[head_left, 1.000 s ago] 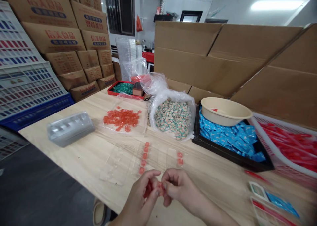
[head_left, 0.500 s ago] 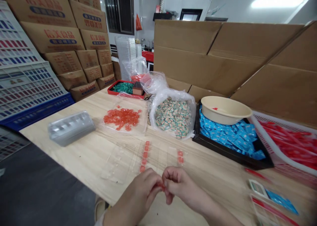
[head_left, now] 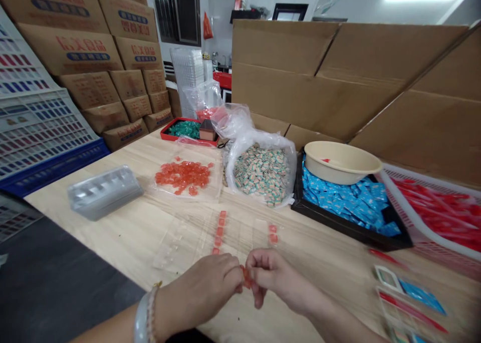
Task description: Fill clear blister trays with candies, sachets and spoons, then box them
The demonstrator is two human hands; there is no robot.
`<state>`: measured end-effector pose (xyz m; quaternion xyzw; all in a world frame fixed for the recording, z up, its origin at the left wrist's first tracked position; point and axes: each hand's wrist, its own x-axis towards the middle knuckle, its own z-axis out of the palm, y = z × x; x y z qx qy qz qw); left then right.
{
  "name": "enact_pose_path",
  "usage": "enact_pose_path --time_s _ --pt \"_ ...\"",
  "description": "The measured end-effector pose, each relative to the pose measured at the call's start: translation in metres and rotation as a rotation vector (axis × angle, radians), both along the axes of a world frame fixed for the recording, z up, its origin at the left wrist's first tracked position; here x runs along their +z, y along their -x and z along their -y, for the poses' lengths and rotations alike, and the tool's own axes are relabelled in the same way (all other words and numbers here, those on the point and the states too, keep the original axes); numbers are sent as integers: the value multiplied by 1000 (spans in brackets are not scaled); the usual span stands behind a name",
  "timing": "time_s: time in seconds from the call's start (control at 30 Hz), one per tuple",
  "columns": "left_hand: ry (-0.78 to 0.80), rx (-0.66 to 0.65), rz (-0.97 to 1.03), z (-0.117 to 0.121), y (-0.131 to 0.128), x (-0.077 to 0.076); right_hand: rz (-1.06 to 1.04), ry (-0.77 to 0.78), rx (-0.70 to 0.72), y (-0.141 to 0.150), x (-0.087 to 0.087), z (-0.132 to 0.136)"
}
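My left hand (head_left: pixel 205 285) is closed, knuckles up, its thumb and fingertips meeting a small red translucent piece (head_left: pixel 246 277). My right hand (head_left: pixel 268 278) pinches the same piece from the other side, with its other fingers curled. What else lies inside the left palm is hidden. Just beyond the hands, a column of red square pieces (head_left: pixel 219 231) sits in a clear plastic tray (head_left: pixel 184 243). Two more red pieces (head_left: pixel 273 234) lie in clear plastic to the right. Farther off is a loose pile of red pieces (head_left: pixel 184 176) on a plastic sheet.
A stack of clear trays (head_left: pixel 105 193) stands at left. Behind are an open bag of small printed packets (head_left: pixel 263 175), a black tray of blue sachets (head_left: pixel 345 203) bearing a cream basin (head_left: pixel 341 162), and a basket of red items (head_left: pixel 439 213). A filled tray (head_left: pixel 409 308) lies at right.
My left hand has turned over, from palm visible with red pieces in it to knuckles up, and its braceleted wrist has come into view. The right hand keeps its pinch. The view has tilted slightly down.
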<state>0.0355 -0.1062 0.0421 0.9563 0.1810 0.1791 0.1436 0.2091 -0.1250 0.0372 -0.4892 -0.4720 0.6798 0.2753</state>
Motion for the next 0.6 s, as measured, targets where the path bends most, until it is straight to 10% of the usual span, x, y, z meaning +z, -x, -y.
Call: enact_pose_path --time_s 0.6 --pt "227 96 151 -16 16 13 -116 -29 89 23 3 -26"
